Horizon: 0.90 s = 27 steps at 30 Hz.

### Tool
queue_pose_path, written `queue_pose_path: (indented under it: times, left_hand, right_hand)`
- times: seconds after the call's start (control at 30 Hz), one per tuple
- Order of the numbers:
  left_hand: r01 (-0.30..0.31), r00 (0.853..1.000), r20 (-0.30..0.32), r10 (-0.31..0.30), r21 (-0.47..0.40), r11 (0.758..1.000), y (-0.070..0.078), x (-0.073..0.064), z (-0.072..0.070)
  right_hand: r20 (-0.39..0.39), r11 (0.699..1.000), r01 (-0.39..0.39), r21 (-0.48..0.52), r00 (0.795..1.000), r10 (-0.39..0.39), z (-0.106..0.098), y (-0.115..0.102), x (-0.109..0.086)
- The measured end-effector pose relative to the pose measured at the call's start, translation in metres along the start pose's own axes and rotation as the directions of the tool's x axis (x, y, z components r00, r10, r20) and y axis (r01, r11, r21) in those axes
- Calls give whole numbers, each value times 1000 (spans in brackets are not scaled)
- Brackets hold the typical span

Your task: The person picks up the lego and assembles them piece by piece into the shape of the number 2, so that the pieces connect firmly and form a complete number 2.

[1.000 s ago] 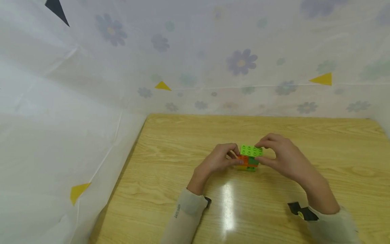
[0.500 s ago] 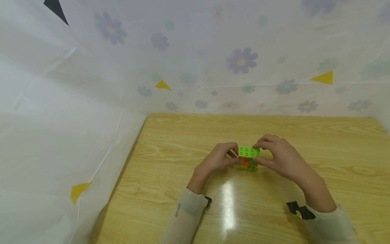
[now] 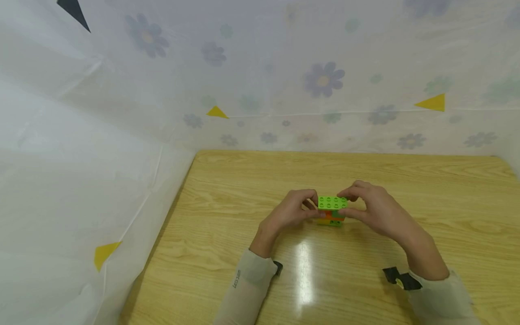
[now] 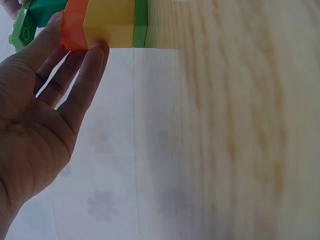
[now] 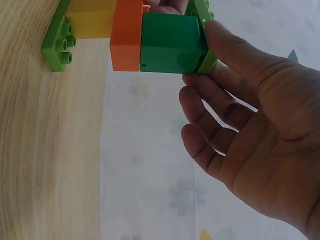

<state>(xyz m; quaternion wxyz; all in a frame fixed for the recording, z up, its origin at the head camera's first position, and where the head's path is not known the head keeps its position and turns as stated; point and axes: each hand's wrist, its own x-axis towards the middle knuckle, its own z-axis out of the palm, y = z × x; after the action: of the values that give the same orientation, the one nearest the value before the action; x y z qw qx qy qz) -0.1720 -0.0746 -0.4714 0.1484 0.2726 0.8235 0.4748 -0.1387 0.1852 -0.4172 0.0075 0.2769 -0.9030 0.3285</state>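
A stack of toy building bricks stands on the wooden table (image 3: 227,189) between the two hands. From the bottom it has a light green base plate (image 5: 54,45), a yellow brick (image 5: 92,19), an orange brick (image 5: 125,40) and a dark green brick (image 5: 170,44). The light green studded plate (image 3: 331,203) lies across the top, over the dark green brick. My right hand (image 3: 378,207) pinches this top plate at its right end between thumb and fingers. From the left, my left hand (image 3: 290,210) grips the stack at the orange brick, thumb in front.
A pale flower-printed sheet (image 3: 268,72) rises behind the table's far edge. More white sheeting (image 3: 73,180) hangs along the left side, bearing a yellow triangle (image 3: 106,253).
The top light green plate has shifted slightly left and lower over the stack, with my right hand moving along. In the last half second little moves. My left hand keeps its place.
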Motion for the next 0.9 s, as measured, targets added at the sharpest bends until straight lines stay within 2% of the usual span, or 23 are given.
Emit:
queue_pose_path:
  times: [0.3, 0.5, 0.7, 0.9]
  left_hand:
    - [-9, 1000, 8, 9, 15, 1000, -1, 3, 2]
    - [-7, 1000, 11, 7, -6, 1000, -3, 4, 4]
    - [-2, 1000, 4, 2, -9, 1000, -6, 4, 5]
    - [34, 999, -34, -33, 14, 999, -11, 3, 3]
  right_hand:
    - [-22, 996, -66, 65, 997, 68, -3, 2, -3]
    - [-19, 987, -123, 100, 992, 125, -2, 2, -7]
    - [-19, 990, -112, 91, 993, 114, -1, 3, -7]
    - [-7, 990, -117, 78, 993, 118, 1, 0, -1]
